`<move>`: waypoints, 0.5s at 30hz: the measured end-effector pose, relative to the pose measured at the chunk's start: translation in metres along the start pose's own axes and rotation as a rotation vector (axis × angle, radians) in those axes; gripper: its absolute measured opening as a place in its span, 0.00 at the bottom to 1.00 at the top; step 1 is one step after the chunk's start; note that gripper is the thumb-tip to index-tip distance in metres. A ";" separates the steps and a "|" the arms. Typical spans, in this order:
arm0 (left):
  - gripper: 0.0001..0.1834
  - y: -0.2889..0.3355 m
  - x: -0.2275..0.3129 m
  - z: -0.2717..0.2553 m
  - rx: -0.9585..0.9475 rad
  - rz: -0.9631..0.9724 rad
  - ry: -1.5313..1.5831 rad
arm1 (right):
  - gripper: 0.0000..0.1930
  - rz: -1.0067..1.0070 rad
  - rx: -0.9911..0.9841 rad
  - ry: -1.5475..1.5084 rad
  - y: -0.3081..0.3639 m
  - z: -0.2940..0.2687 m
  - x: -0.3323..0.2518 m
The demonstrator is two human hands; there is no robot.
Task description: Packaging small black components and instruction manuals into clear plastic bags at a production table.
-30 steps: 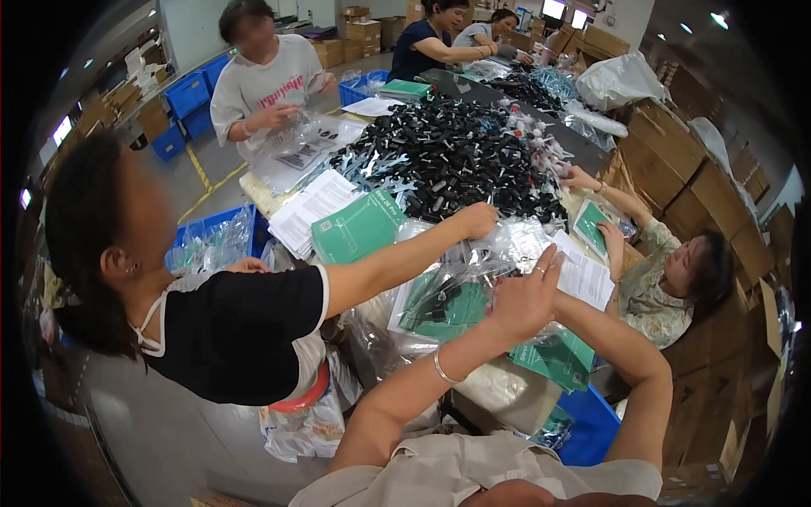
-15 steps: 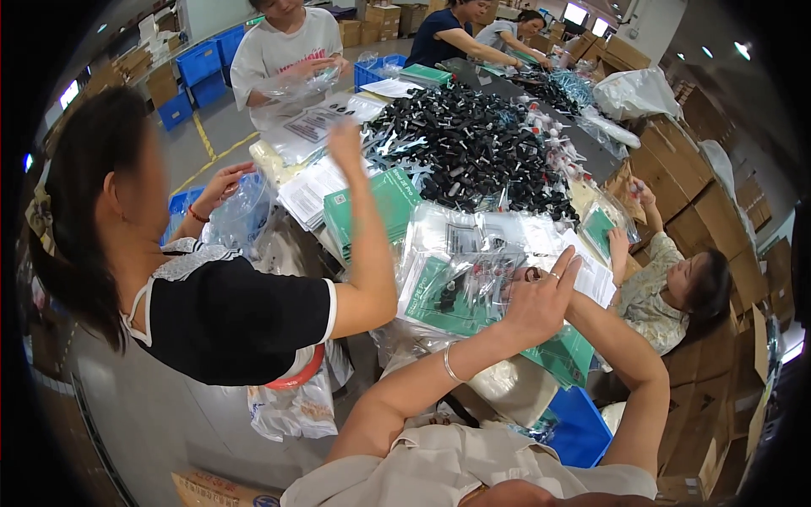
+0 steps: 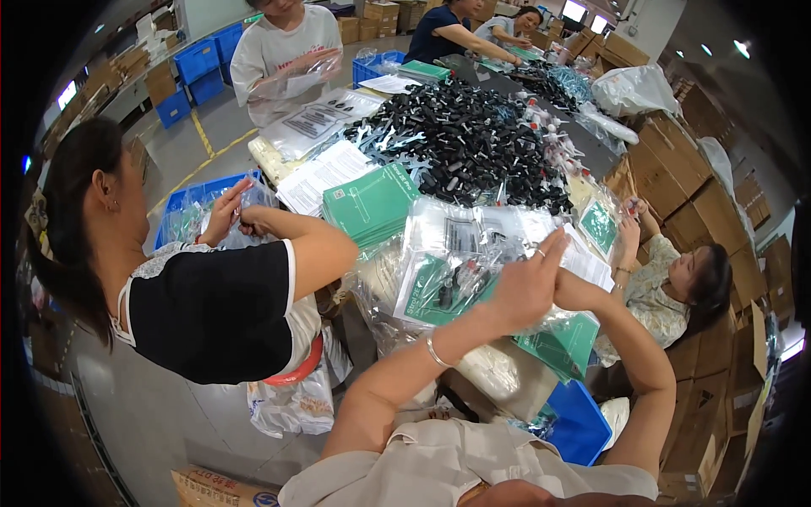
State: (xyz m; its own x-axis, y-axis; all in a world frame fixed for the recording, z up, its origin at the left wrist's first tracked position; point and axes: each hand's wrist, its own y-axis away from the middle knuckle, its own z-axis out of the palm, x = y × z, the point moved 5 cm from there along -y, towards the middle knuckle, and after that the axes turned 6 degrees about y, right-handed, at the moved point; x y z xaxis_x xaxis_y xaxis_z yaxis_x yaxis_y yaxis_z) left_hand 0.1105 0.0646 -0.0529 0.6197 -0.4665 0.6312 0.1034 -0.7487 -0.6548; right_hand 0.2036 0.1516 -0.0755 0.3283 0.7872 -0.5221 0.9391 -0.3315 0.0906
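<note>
A clear plastic bag (image 3: 422, 314) lies in front of me with a green booklet (image 3: 428, 296) inside. On the booklet, also within the bag, rest small black and metal parts (image 3: 460, 286). My left hand (image 3: 525, 289), a bracelet on its wrist, presses at the bag's right end, index finger stretched upward and the other fingers partly hidden. Close beside it, my right hand (image 3: 578, 291) is closed at the same end of the bag. Below my right hand, more green booklets (image 3: 564, 345) lie in a stack.
A big heap of black parts (image 3: 473, 139) covers the table's middle, with metal wrenches (image 3: 389, 148) alongside. Green booklets (image 3: 369, 205) and printed sheets (image 3: 325, 177) are stacked left. A blue bin (image 3: 581, 427) stands below my right forearm. Co-workers stand at both sides and the far end.
My hands have moved slightly apart, the left one shifting left and the right one showing more. The co-worker on my left has drawn an arm back from the table toward a blue bin.
</note>
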 end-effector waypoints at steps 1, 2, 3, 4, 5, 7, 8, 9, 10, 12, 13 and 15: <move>0.33 -0.004 -0.004 -0.010 0.041 -0.004 0.072 | 0.17 -0.001 -0.001 -0.003 0.001 -0.009 -0.015; 0.32 -0.007 -0.011 -0.021 -0.005 -0.065 0.065 | 0.20 -0.005 -0.060 0.027 0.005 -0.022 -0.036; 0.31 -0.011 -0.018 -0.036 -0.061 -0.159 0.098 | 0.23 -0.007 -0.117 0.055 0.008 -0.034 -0.055; 0.31 -0.015 -0.021 -0.049 0.013 -0.108 0.093 | 0.23 0.002 -0.106 0.046 0.013 -0.045 -0.065; 0.30 -0.019 -0.024 -0.062 0.020 -0.085 0.147 | 0.23 -0.052 -0.118 0.207 0.017 -0.053 -0.076; 0.30 -0.030 -0.026 -0.084 0.063 0.032 0.110 | 0.20 -0.184 -0.032 0.575 0.028 -0.064 -0.094; 0.30 -0.032 -0.027 -0.093 0.049 -0.022 0.138 | 0.18 -0.209 0.048 0.679 0.029 -0.064 -0.090; 0.30 -0.035 -0.021 -0.101 0.029 -0.073 0.171 | 0.17 -0.224 0.130 0.785 0.032 -0.064 -0.084; 0.30 -0.037 -0.014 -0.107 0.013 -0.064 0.169 | 0.15 -0.238 0.175 0.867 0.031 -0.063 -0.084; 0.30 -0.041 -0.004 -0.118 0.035 -0.080 0.189 | 0.12 -0.278 0.241 0.874 0.032 -0.069 -0.096; 0.30 -0.045 0.006 -0.122 0.011 -0.073 0.190 | 0.10 -0.326 0.295 0.887 0.033 -0.072 -0.106; 0.31 -0.051 0.028 -0.127 -0.072 -0.219 0.454 | 0.07 -0.489 0.611 0.768 0.048 -0.088 -0.142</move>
State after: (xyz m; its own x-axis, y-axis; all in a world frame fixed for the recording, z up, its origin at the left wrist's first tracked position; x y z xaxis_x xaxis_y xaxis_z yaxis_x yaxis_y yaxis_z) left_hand 0.0240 0.0297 0.0509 0.1874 -0.4401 0.8782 0.1293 -0.8752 -0.4662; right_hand 0.2111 0.0700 0.0777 0.1088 0.9479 0.2995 0.8460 0.0699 -0.5287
